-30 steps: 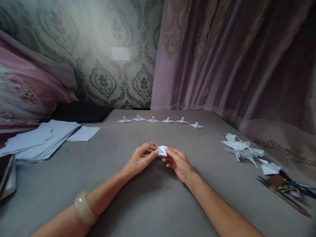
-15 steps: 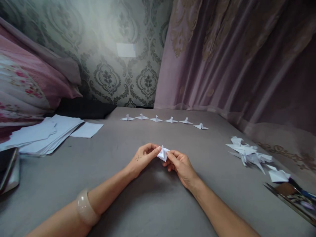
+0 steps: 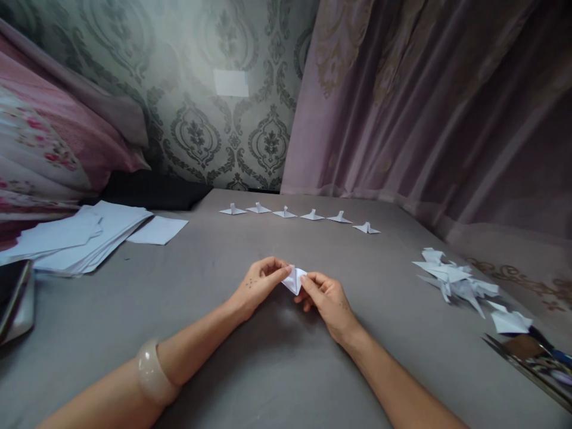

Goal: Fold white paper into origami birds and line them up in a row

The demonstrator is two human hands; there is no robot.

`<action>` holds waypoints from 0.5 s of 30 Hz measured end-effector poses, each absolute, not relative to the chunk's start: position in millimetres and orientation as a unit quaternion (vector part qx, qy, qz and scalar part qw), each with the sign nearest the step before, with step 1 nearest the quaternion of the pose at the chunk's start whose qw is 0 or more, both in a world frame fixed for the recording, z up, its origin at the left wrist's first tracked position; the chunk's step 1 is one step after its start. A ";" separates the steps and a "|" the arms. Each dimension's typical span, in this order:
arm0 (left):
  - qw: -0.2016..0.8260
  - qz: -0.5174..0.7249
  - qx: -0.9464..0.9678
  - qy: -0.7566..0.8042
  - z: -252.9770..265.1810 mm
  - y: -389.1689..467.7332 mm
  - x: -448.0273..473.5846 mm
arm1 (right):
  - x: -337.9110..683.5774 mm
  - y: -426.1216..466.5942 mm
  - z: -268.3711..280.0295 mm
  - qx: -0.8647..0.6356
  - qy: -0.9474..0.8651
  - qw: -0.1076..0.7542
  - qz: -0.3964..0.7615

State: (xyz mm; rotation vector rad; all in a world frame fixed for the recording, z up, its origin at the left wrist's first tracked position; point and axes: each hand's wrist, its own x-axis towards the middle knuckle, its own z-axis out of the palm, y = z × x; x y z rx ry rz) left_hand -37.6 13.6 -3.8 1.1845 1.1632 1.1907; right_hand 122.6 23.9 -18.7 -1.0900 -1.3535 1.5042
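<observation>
Head view: I see the left hand [image 3: 260, 287] and the right hand [image 3: 329, 301], each grip pinching one small, white folded-paper piece [image 3: 294, 282] over the plain grey surface [image 3: 201, 268], in front of six white folded-paper figures [image 3: 311, 216].

The folded piece [image 3: 294, 282] is matt paper — the bangle [image 3: 153, 374], smooth and glossy.

Thick, glossy pale bangle [image 3: 156, 374] on left forearm [image 3: 201, 336], tiny dark dots [image 3: 251, 283] on left hand [image 3: 258, 288]
</observation>
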 end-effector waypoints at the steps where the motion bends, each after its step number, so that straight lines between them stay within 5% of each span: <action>1: 0.519 0.499 0.494 0.487 -3.7 13.5 -37.8 | 122.6 23.9 -18.8 -0.435 -0.538 0.412 0.593; 15: 0.530 0.495 0.492 0.481 -3.4 13.9 -38.3 | 123.2 21.4 -14.7 -0.456 -0.588 0.410 0.527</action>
